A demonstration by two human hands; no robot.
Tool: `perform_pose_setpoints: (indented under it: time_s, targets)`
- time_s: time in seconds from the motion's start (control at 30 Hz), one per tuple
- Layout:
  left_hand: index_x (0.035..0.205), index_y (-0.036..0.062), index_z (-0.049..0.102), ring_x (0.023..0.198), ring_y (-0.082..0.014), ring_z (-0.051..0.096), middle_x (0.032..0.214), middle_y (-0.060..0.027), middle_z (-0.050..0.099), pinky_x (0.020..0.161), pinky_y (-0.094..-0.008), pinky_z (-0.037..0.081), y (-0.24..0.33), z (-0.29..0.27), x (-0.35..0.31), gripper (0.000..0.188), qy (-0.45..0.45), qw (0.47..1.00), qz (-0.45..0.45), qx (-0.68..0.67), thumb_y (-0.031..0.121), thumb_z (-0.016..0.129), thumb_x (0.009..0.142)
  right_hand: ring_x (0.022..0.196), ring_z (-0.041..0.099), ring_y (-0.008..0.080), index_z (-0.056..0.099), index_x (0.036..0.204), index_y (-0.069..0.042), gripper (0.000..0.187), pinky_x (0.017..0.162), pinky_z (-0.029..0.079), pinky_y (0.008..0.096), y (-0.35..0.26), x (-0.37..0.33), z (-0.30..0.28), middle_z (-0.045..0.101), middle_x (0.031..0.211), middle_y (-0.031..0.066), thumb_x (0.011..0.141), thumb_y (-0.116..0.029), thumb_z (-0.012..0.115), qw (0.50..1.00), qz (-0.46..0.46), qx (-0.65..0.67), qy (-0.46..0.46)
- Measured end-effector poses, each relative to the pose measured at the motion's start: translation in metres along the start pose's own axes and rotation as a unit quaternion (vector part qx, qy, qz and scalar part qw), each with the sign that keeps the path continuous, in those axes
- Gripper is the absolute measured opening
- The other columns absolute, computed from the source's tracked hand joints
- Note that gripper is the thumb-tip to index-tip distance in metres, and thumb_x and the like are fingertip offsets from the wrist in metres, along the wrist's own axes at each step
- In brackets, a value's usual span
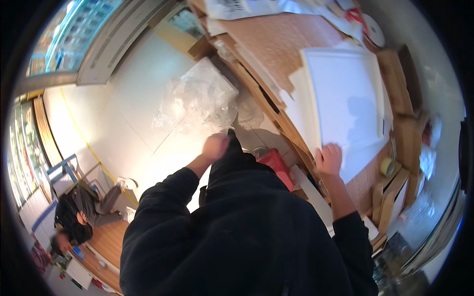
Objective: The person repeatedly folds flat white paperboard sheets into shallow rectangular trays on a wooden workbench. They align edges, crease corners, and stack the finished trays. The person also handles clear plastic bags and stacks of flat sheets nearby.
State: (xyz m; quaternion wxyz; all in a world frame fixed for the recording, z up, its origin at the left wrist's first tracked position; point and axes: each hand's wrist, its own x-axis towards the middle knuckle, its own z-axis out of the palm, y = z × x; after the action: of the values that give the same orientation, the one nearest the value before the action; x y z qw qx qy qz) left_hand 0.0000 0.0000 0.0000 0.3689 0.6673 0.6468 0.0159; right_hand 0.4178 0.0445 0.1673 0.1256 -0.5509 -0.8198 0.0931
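A white, shallow, rectangular panel with a raised rim [344, 93] lies on the brown workbench, over some loose white sheets [302, 96]. At its near left corner is my right hand [330, 159], fingers curled and closed on the edge. My left hand [216, 147] is in a loose fist in front of my body, away from the bench. Whatever may be inside that fist is hidden. Just beyond it, crumpled clear plastic wrapping [197, 101] lies on the floor around a pale flat piece.
Cardboard boxes [395, 84] and a roll of yellowish tape [387, 166] line the bench's right side. A red object [275, 165] is beside my legs, below the bench edge. At lower left, another person [81, 212] sits near a blue-framed chair [64, 170].
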Motion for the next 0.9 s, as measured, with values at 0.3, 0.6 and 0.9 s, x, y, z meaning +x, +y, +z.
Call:
perform_pose_setpoints:
  time_s: [0.3,0.6,0.9]
  targets:
    - [0.113,-0.0028,0.058,0.105,-0.0396,0.059,0.116,-0.0243,0.061,0.091,-0.0432,0.047,-0.187,0.091,0.0,0.037,-0.058,0.879,-0.451,-0.147,0.016,0.053,0.082,0.063,0.044,0.0324,0.048,0.063,-0.003,0.013,0.058,0.036,0.043,0.0,0.015,-0.012,0.047,0.067,0.0124,0.072,-0.001,0.057,0.991,0.043,0.007,-0.13]
    - [0.123,0.0029,0.055,0.119,-0.019,0.051,0.13,-0.0116,0.055,0.1,-0.0321,0.037,-0.164,0.033,0.108,0.042,0.048,0.644,-0.192,-0.739,-0.003,0.045,0.083,0.076,0.051,0.0392,0.061,0.08,0.001,0.012,0.071,0.042,0.0479,0.002,0.022,-0.02,0.057,0.08,0.0166,0.077,-0.008,0.054,0.964,0.093,-0.011,-0.248]
    - [0.102,0.0043,0.062,0.094,-0.0255,0.062,0.097,-0.0124,0.067,0.086,-0.0392,0.047,-0.188,0.111,0.225,0.022,0.214,0.952,-0.095,-0.196,0.014,0.048,0.089,0.094,0.051,0.0481,0.062,0.089,0.005,0.023,0.085,0.041,0.0531,-0.006,0.024,-0.033,0.059,0.097,0.0255,0.081,-0.015,0.054,0.93,0.164,-0.07,-0.322]
